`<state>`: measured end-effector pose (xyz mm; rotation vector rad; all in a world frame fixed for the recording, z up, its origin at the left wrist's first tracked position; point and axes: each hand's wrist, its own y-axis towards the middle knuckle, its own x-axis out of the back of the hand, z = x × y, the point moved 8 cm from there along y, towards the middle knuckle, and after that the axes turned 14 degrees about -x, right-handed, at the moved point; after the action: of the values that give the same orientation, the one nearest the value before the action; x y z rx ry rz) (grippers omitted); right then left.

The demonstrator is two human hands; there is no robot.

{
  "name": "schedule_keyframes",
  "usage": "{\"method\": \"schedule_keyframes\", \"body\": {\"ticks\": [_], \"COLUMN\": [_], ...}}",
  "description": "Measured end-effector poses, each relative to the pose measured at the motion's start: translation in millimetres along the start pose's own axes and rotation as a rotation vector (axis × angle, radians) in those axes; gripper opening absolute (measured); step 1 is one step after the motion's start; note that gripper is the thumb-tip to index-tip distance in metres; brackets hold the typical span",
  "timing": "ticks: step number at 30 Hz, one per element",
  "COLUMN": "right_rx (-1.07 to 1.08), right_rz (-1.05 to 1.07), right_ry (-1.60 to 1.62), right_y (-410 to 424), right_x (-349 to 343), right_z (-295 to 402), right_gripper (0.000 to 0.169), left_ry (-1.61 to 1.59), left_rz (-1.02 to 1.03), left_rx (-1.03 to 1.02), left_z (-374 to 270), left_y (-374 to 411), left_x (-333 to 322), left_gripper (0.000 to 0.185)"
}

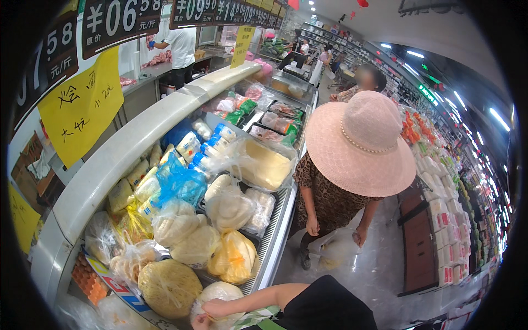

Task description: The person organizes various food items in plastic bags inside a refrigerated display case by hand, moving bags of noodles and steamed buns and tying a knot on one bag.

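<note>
My right hand (218,307) reaches in from the bottom, fingers bent against a clear plastic bag (220,290) with white, rounded food inside; they seem to pinch it. Just below, only the fingers of my left hand (201,321) show at the picture's lower edge, beside the same bag; its grip is hidden. A bagged, round mass of yellowish noodles (170,288) lies left of the bag. Behind it sit a yellow-tinted bag (233,256) and a clear bag of pale flat breads (194,245). All rest in a chilled display case (264,264).
A shopper in a pink wide-brimmed hat (359,140) stands along the case, holding a plastic bag (336,243). Price signs (119,22) and a yellow handwritten sheet (82,107) hang above its far side. Stacked white packs (447,231) line the right. A worker (182,47) handles meat behind.
</note>
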<state>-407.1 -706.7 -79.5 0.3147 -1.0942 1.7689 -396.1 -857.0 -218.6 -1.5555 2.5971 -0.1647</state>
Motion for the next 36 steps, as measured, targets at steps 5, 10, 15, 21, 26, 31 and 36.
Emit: {"method": "schedule_keyframes", "body": {"ticks": [5,10,15,21,26,31,36], "right_rx": [0.095,0.066,0.101,0.118,-0.055,0.025,0.087], "right_rz": [0.029,0.026,-0.006,-0.095,-0.175,-0.097,0.255], "right_ry": [-0.012,0.003,0.127,0.287,0.537,0.371,0.641], "right_y": [3,4,0,-14,1,15,13], "right_x": [1,-5,-4,1,-20,-22,-46], "right_z": [10,2,0,-12,-48,-27,-30], "right_gripper": [0.023,0.02,0.016,0.016,0.019,0.019,0.016], "left_ry": [0.034,0.114,0.248,0.241,0.307,0.132,0.164], "left_rz": [-0.006,-0.012,0.0,-0.042,0.027,-0.081,-0.09], "left_rx": [0.014,0.01,-0.012,0.022,-0.089,-0.04,-0.058], "left_z": [1,-31,-72,-102,-114,-112,-101], "left_y": [-5,2,-3,-11,-5,-10,-15], "left_x": [7,3,-2,-11,-17,-12,-15], "left_gripper": [0.014,0.016,0.02,0.014,0.012,0.009,0.009]}}
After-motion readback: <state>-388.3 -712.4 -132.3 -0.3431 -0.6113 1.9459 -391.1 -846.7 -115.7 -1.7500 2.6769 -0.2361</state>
